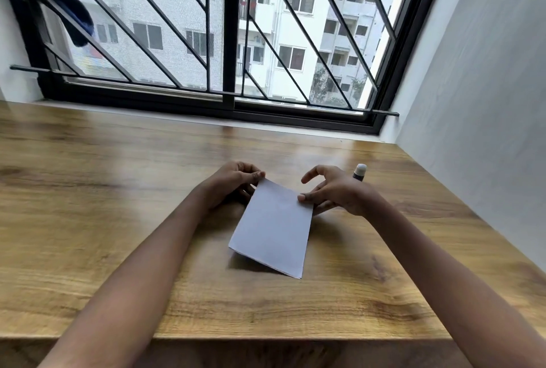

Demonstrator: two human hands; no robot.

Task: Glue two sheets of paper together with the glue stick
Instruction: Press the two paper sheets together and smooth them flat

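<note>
A white paper (273, 229) is held tilted just above the wooden table (118, 190), its near edge lifted and casting a shadow. Whether it is one sheet or two stacked I cannot tell. My left hand (233, 183) pinches its far left corner between thumb and fingers. My right hand (334, 190) grips the far right corner, thumb on top, fingers spread. A glue stick (359, 172) with a white cap stands upright on the table just behind my right hand, partly hidden by it.
A barred window (230, 42) with a dark frame runs along the table's far edge. A grey wall (487, 102) bounds the right side. A dark cloth (74, 13) hangs at the upper left. The table's front edge lies near my forearms.
</note>
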